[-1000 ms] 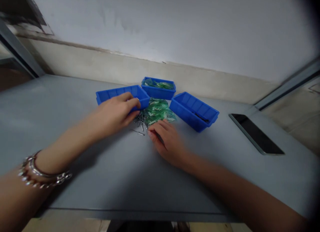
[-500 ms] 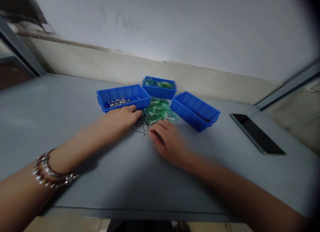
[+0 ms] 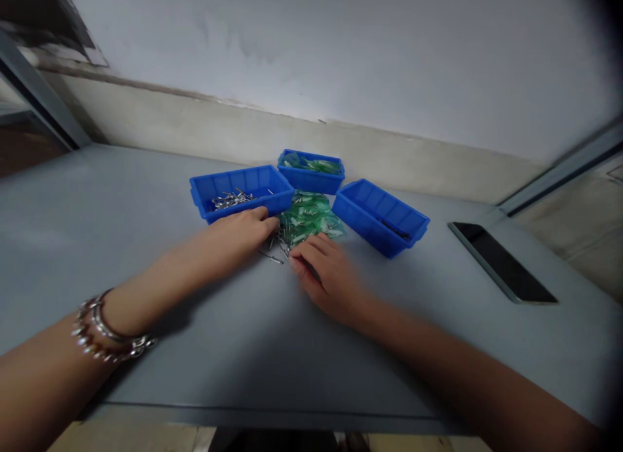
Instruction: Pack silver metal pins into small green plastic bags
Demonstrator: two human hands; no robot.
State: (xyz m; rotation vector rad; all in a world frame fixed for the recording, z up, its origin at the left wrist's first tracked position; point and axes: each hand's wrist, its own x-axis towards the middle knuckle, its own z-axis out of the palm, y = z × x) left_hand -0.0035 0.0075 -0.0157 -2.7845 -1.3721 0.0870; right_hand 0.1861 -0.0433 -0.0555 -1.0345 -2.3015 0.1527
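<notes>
My left hand [image 3: 248,230] reaches in from the left, over the near side of a blue bin [image 3: 243,179] that holds loose silver metal pins. Its fingers curl down at the edge of a pile of thin metal pins [image 3: 278,241] on the table, resembling rivets; the fingertips are hidden. On the pile's right side, my right hand [image 3: 327,270] is closed, thumb and fingers drawn together beside the pins. Whatever either hand grips is too small or hidden to name. Green plastic packets [image 3: 311,215] lie just beyond both hands.
At the back, a second blue bin [image 3: 311,179] contains green packets. The blue bin on the right [image 3: 370,228] has a few dark pieces inside. A phone [image 3: 501,260] lies on the grey table [image 3: 272,354] further right. A wall [image 3: 219,127] runs behind.
Some pins between my hands have shifted slightly. My left forearm has moved a little to the right, while my right hand stays almost in place.
</notes>
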